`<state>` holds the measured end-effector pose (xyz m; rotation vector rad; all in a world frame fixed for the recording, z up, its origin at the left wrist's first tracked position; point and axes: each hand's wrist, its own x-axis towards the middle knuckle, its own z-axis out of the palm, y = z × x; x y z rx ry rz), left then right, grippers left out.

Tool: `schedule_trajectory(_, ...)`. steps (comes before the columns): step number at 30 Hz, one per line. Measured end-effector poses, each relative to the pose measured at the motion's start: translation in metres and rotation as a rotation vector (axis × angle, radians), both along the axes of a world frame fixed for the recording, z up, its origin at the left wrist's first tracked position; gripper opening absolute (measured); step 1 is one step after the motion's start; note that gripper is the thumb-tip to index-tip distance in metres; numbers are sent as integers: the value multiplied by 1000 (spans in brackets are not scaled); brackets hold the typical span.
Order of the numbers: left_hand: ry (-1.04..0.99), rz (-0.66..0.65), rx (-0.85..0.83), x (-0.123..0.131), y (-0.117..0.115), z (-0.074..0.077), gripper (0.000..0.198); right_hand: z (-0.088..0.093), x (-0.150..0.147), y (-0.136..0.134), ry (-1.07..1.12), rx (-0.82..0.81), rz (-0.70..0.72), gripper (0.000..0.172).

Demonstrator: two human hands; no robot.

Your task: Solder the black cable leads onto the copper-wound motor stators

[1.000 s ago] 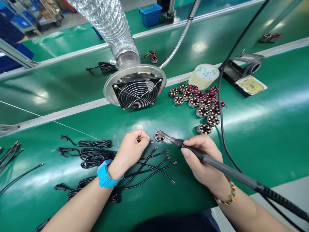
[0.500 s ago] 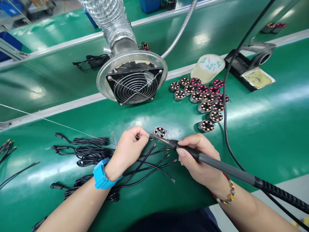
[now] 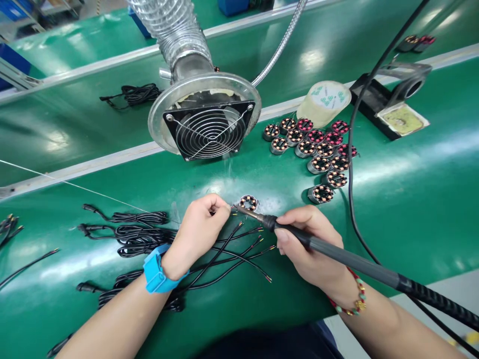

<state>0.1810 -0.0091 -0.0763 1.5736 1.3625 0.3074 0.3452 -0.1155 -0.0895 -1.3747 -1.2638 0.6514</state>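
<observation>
My left hand (image 3: 205, 222), with a blue wrist strap (image 3: 159, 271), has thumb and forefinger pinched on a thin wire. Its tip meets the tip of a soldering iron (image 3: 337, 252). In my right hand (image 3: 312, 244) the iron is held like a pen, pointing left. A motor stator (image 3: 248, 203) with copper windings lies just behind the iron's tip. Below my hands, black cables (image 3: 224, 257) fan out with stripped, coloured ends. Their coiled parts (image 3: 140, 234) lie left of my left wrist. My fingers partly hide the pinched wire.
A fume extractor fan (image 3: 211, 132) hangs behind my hands. Several stators (image 3: 320, 164) stand at the right, by a tape roll (image 3: 324, 102). Farther right is an iron stand (image 3: 385, 107) with a sponge. The iron's cord (image 3: 354, 199) crosses there. A thin pale strand (image 3: 75, 185) runs from the left.
Both hands, the iron and the pinched wire keep nearly the same place. The view has shifted slightly, so background things sit a little differently.
</observation>
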Motion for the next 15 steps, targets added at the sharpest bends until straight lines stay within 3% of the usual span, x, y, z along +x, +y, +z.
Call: schedule_trajectory(15,-10,13,10,1,1,-1,14,-2,0,0,-22,10,-6,9)
